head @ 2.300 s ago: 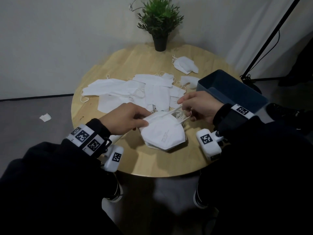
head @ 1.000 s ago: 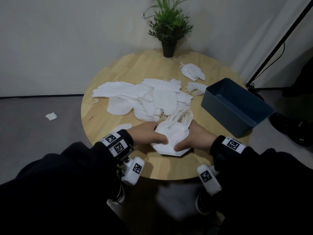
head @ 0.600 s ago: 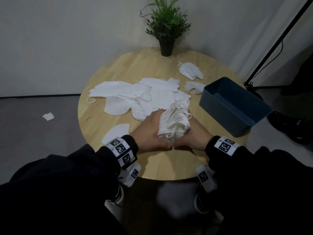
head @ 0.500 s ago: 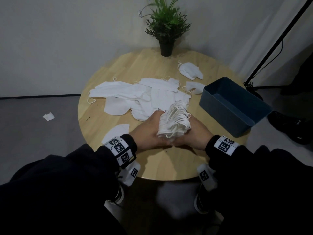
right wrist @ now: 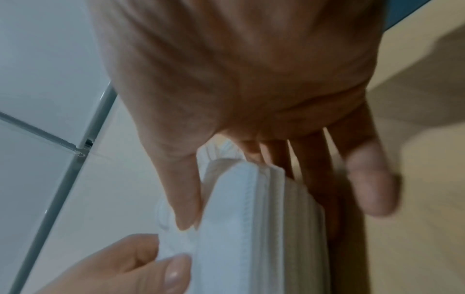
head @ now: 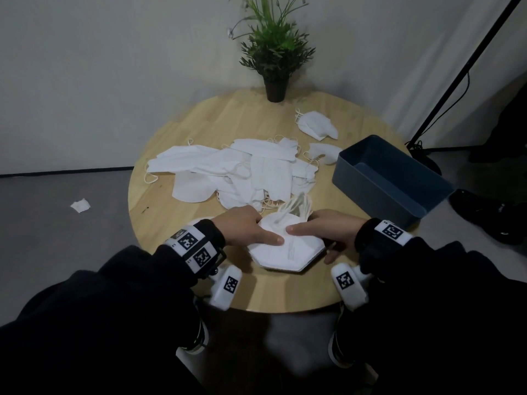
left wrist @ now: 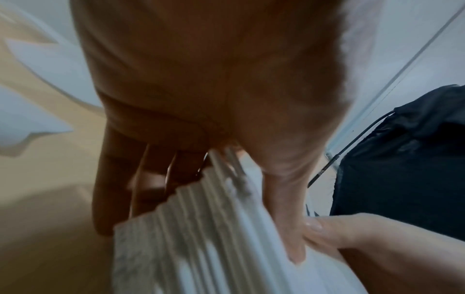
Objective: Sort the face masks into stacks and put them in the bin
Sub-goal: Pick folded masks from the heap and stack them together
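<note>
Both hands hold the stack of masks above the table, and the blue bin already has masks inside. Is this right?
Not quite: the head view shows the blue bin with no masks inside. Both hands, left and right, do hold the stack of masks above the table.

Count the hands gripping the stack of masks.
2. The left hand grips the stack of masks at its left edge, thumb on top and fingers beneath. The right hand grips the right edge the same way. No other hand is in view.

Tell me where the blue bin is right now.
In the head view the blue bin sits at the table's right edge, right of the loose mask pile, beyond the right hand.
</note>
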`<act>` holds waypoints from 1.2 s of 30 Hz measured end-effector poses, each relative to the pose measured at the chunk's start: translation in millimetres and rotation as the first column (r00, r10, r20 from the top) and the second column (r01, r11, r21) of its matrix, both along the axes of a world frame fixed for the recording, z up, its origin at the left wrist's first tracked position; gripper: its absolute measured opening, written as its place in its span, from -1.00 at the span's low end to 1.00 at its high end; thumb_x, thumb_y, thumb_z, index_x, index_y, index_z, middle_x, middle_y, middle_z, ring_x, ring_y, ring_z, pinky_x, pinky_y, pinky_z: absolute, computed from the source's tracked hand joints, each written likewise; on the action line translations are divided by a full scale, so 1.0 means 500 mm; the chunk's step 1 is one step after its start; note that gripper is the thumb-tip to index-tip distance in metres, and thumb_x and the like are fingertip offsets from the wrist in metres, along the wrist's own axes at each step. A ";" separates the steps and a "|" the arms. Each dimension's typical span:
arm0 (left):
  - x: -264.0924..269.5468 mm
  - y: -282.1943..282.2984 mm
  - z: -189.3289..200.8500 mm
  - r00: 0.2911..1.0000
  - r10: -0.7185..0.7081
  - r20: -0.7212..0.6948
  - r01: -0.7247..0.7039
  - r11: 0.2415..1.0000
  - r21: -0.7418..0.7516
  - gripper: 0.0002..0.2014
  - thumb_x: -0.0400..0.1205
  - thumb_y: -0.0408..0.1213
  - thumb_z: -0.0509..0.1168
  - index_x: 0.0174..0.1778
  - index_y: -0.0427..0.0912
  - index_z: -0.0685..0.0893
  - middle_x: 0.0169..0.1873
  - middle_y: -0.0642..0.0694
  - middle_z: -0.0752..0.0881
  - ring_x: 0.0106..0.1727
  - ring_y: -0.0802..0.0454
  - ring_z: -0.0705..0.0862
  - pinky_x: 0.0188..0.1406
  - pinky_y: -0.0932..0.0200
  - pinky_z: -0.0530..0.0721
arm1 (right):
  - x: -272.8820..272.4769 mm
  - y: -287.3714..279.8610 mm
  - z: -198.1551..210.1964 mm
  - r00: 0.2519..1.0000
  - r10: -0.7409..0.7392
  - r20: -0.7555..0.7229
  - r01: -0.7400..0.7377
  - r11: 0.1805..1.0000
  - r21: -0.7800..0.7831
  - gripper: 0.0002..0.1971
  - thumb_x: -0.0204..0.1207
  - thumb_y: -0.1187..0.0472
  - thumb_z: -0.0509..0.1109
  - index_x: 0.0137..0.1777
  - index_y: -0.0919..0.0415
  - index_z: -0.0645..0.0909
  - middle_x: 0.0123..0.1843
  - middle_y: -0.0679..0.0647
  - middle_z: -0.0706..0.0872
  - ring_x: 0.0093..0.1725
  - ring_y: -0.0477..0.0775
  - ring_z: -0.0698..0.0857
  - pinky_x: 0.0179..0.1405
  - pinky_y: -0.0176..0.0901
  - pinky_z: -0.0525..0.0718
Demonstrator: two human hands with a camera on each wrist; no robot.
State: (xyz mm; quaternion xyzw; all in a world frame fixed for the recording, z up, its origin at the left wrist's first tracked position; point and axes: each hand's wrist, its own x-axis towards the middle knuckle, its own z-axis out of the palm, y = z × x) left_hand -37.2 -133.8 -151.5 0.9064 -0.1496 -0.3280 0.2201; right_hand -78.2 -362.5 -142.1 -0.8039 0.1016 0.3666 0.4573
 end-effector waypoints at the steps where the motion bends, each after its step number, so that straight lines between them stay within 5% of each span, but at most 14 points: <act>1: 0.003 -0.001 0.002 1.000 -0.002 -0.002 0.002 1.000 0.000 -0.38 0.47 0.35 0.53 0.11 -0.16 0.84 -0.02 -0.12 0.87 0.03 -0.11 0.82 -0.04 0.08 0.66 | 0.006 -0.003 0.001 0.999 -0.027 0.022 0.026 0.999 0.044 -0.63 0.56 -0.08 0.61 0.25 0.09 0.72 0.01 0.03 0.89 -0.08 0.03 0.89 -0.20 -0.13 0.84; 3: 0.004 -0.001 0.008 0.998 -0.020 -0.053 0.018 0.999 -0.036 -0.50 0.53 0.28 0.52 0.18 -0.05 0.83 0.03 0.00 0.87 0.07 -0.02 0.81 0.10 0.12 0.70 | 0.017 -0.008 -0.002 0.994 -0.108 0.030 0.101 0.979 0.178 -0.64 0.58 0.14 0.63 0.33 0.20 0.73 0.06 0.04 0.92 0.01 0.01 0.91 -0.01 -0.14 0.84; 6: 0.001 0.001 0.018 0.992 -0.059 -0.108 0.051 0.996 -0.075 -0.54 0.58 0.26 0.49 0.31 0.10 0.77 0.12 0.12 0.85 0.14 0.09 0.80 0.31 0.09 0.71 | 0.027 -0.006 -0.013 0.977 -0.211 0.038 0.188 0.928 0.323 -0.52 0.52 0.34 0.64 0.43 0.29 0.67 0.24 0.22 0.87 0.19 0.22 0.87 0.19 0.10 0.84; 8: -0.001 0.000 0.017 0.991 -0.073 -0.112 0.066 0.996 -0.065 -0.52 0.61 0.26 0.45 0.36 0.10 0.74 0.16 0.12 0.83 0.16 0.11 0.78 0.32 0.13 0.68 | 0.033 -0.005 -0.019 0.940 -0.340 0.036 0.308 0.888 0.341 -0.31 0.43 0.42 0.68 0.52 0.15 0.51 0.30 0.25 0.80 0.13 0.23 0.86 0.06 0.16 0.89; 11: -0.002 -0.005 0.014 0.995 -0.059 -0.084 0.054 0.997 -0.056 -0.52 0.61 0.27 0.45 0.32 0.05 0.75 0.13 0.09 0.82 0.14 0.07 0.77 0.22 0.14 0.68 | 0.043 -0.007 -0.025 0.856 -0.515 0.036 0.478 0.817 0.322 -0.22 0.40 0.42 0.70 0.54 0.06 0.43 0.21 0.24 0.76 -0.27 0.07 0.76 -0.49 -0.12 0.71; 14: -0.007 -0.015 0.010 1.000 -0.002 0.028 0.004 0.997 -0.076 -0.48 0.55 0.22 0.54 0.32 0.03 0.69 0.14 0.08 0.77 0.15 0.06 0.73 0.14 0.14 0.68 | 0.056 -0.016 -0.028 0.808 -0.585 0.066 0.547 0.788 0.282 -0.32 0.36 0.40 0.70 0.44 0.11 0.52 -0.06 0.26 0.74 -0.48 0.03 0.47 -0.51 -0.10 0.39; 18: -0.014 -0.025 0.017 1.000 -0.001 0.016 0.003 0.989 -0.149 -0.36 0.55 0.17 0.56 0.50 0.04 0.59 0.26 0.10 0.73 0.24 0.04 0.70 0.33 0.03 0.67 | 0.067 -0.016 -0.002 0.775 -0.622 0.112 0.556 0.756 0.345 -0.57 0.38 0.33 0.63 0.23 0.02 0.70 -0.02 0.14 0.77 -0.24 0.13 0.66 -0.31 -0.04 0.53; 20: -0.010 -0.020 0.026 1.000 -0.003 -0.019 0.000 0.985 -0.174 -0.48 0.63 0.10 0.51 0.48 0.08 0.59 0.21 0.18 0.73 0.19 0.12 0.71 0.20 0.16 0.65 | 0.072 -0.012 0.011 0.771 -0.618 0.154 0.528 0.756 0.387 -0.63 0.43 0.37 0.50 0.18 -0.01 0.78 0.06 0.05 0.81 0.13 0.18 0.74 0.05 0.06 0.62; 22: 0.002 -0.011 0.038 0.997 0.040 -0.063 -0.054 0.973 -0.226 -0.54 0.64 0.07 0.51 0.43 0.11 0.62 0.17 0.28 0.74 0.13 0.29 0.72 0.09 0.28 0.63 | 0.075 -0.008 0.024 0.786 -0.594 0.172 0.480 0.761 0.436 -0.64 0.48 0.38 0.43 0.18 0.00 0.81 0.10 -0.02 0.80 0.22 0.10 0.69 0.24 0.13 0.57; 28: 0.032 -0.013 0.055 0.989 -0.028 -0.143 0.001 0.984 -0.180 -0.51 0.60 -0.05 0.59 0.44 0.10 0.66 0.20 0.17 0.77 0.20 0.18 0.75 0.23 0.22 0.70 | 0.111 -0.012 0.029 0.792 -0.592 0.148 0.502 0.770 0.395 -0.81 0.58 0.29 0.50 0.14 0.15 0.83 0.06 -0.01 0.81 0.11 0.03 0.73 0.02 0.03 0.56; 32: 0.031 -0.025 0.063 0.978 -0.105 -0.180 0.072 0.982 -0.177 -0.58 0.65 -0.10 0.53 0.42 0.19 0.63 0.18 0.20 0.78 0.17 0.27 0.75 0.14 0.31 0.71 | 0.126 -0.023 0.023 0.797 -0.592 0.121 0.516 0.771 0.374 -0.83 0.61 0.22 0.49 0.14 0.18 0.84 0.08 0.03 0.86 0.08 0.02 0.75 -0.02 -0.03 0.58; 34: 0.041 -0.024 0.079 0.973 -0.138 -0.185 0.110 0.982 -0.152 -0.51 0.62 0.04 0.54 0.46 0.19 0.61 0.24 0.19 0.78 0.21 0.26 0.75 0.29 0.20 0.71 | 0.132 -0.025 0.022 0.789 -0.606 0.100 0.532 0.755 0.383 -0.79 0.63 0.15 0.49 0.20 0.17 0.82 0.20 0.08 0.86 0.11 0.01 0.74 0.01 -0.01 0.57; 36: 0.079 -0.019 0.103 0.978 -0.137 -0.155 0.119 0.986 -0.119 -0.16 0.40 0.40 0.54 0.59 0.23 0.51 0.33 0.22 0.72 0.28 0.24 0.72 0.43 0.12 0.64 | 0.140 -0.023 0.019 0.778 -0.624 0.073 0.554 0.736 0.388 -0.75 0.65 0.09 0.49 0.25 0.15 0.79 0.31 0.11 0.81 0.17 0.02 0.72 0.06 0.01 0.58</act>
